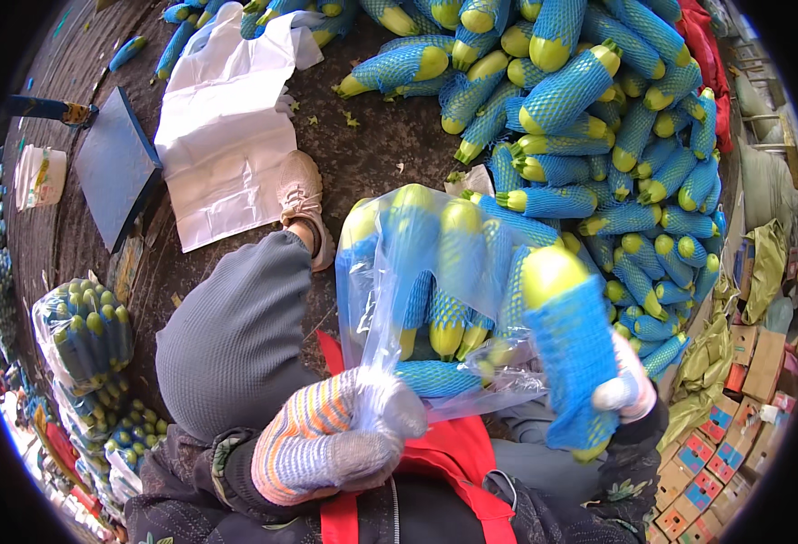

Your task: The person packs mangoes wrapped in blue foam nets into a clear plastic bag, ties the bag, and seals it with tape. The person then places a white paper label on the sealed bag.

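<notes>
My left hand (pixel 334 432), in a striped knit glove, grips the gathered rim of a clear plastic bag (pixel 388 306). Several zucchini-like squashes (pixel 463 238) in blue foam net sleeves stand in that bag before me, with another lying across near its mouth. At the right of the bag, my gloved right hand (pixel 626 384) holds one netted squash (pixel 569 353) upright, its pale green end up. The fingers behind that squash are partly hidden. A large heap of netted squashes (pixel 565 95) lies beyond and to the right.
A white plastic bag (pixel 225 143) lies flat by my shoe (pixel 300 190). Left of it are a blue board (pixel 117 170) and a white tub (pixel 40 177). Filled bags of squashes (pixel 86 333) stand at the left; cardboard boxes (pixel 766 364) are stacked at the lower right.
</notes>
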Demonstrator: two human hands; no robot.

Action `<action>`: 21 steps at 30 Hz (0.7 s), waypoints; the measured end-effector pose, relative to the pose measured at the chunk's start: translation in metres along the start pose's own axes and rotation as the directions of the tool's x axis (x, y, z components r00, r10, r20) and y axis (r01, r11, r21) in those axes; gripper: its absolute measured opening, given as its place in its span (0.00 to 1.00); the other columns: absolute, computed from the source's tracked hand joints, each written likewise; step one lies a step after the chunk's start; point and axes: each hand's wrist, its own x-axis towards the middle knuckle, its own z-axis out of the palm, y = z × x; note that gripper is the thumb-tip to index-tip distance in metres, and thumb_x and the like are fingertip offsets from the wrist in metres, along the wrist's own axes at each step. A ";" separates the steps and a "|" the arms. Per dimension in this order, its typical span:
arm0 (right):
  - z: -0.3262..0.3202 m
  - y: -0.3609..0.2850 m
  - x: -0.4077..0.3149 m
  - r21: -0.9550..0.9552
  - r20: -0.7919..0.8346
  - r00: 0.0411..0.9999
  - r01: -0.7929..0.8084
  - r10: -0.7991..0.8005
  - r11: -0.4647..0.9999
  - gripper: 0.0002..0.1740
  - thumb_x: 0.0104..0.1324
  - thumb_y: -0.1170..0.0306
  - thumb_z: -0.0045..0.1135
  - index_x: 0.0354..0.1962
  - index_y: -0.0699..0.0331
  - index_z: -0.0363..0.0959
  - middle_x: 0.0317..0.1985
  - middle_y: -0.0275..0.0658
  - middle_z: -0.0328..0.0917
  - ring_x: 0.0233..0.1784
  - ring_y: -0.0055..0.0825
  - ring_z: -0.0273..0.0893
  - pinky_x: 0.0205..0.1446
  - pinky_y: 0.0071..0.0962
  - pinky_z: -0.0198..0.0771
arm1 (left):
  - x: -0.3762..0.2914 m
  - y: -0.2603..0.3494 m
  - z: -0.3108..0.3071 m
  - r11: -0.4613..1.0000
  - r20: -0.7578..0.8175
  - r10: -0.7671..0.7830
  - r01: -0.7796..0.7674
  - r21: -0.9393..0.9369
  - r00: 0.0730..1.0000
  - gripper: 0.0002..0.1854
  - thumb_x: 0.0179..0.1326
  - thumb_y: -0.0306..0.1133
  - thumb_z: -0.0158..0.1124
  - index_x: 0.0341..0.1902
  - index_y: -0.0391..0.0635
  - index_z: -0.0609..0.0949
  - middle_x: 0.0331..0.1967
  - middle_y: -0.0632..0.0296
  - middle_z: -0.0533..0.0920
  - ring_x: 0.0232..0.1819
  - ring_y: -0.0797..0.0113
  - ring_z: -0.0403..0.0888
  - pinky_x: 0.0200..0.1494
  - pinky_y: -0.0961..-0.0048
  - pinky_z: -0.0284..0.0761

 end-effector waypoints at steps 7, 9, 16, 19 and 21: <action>0.146 0.082 0.133 -0.464 -0.120 0.964 0.156 -0.236 0.872 0.56 0.59 0.57 0.65 0.71 0.70 0.35 0.52 0.50 0.70 0.51 0.37 0.73 0.57 0.36 0.68 | -0.012 -0.017 -0.012 0.991 0.144 0.082 -0.065 -0.119 0.986 0.19 0.60 0.35 0.65 0.49 0.38 0.73 0.17 0.66 0.69 0.15 0.79 0.61 0.18 0.79 0.56; 0.174 0.097 0.170 -0.973 -0.111 0.864 0.006 -0.491 0.231 0.51 0.61 0.57 0.59 0.70 0.69 0.38 0.50 0.54 0.69 0.46 0.44 0.75 0.50 0.41 0.69 | -0.014 -0.019 -0.016 0.989 0.138 0.138 -0.129 -0.076 0.981 0.18 0.59 0.35 0.66 0.48 0.39 0.73 0.17 0.67 0.68 0.14 0.80 0.59 0.18 0.79 0.55; 0.146 0.135 0.186 -0.958 -0.063 0.976 -0.117 -0.206 -0.260 0.36 0.66 0.48 0.46 0.65 0.62 0.59 0.58 0.53 0.67 0.56 0.44 0.70 0.58 0.40 0.67 | -0.020 -0.011 -0.026 0.998 0.020 -0.002 0.004 -0.056 1.000 0.20 0.53 0.33 0.69 0.46 0.38 0.73 0.20 0.63 0.73 0.15 0.73 0.66 0.19 0.74 0.60; 0.053 0.096 0.110 -0.947 0.238 0.749 0.039 -0.619 -0.319 0.25 0.62 0.52 0.53 0.49 0.60 0.74 0.50 0.45 0.74 0.53 0.47 0.71 0.54 0.45 0.67 | -0.021 -0.002 -0.027 0.995 -0.006 -0.021 0.021 -0.099 1.000 0.18 0.52 0.30 0.69 0.44 0.35 0.75 0.22 0.57 0.75 0.20 0.68 0.71 0.23 0.70 0.66; -0.014 0.043 0.062 -0.939 -0.131 0.968 -0.190 -0.215 -0.287 0.15 0.62 0.55 0.55 0.36 0.56 0.80 0.36 0.41 0.81 0.42 0.41 0.78 0.49 0.40 0.71 | -0.019 0.005 -0.025 0.997 0.102 -0.022 0.029 -0.067 0.995 0.21 0.59 0.32 0.66 0.51 0.37 0.71 0.21 0.67 0.70 0.19 0.79 0.65 0.22 0.80 0.57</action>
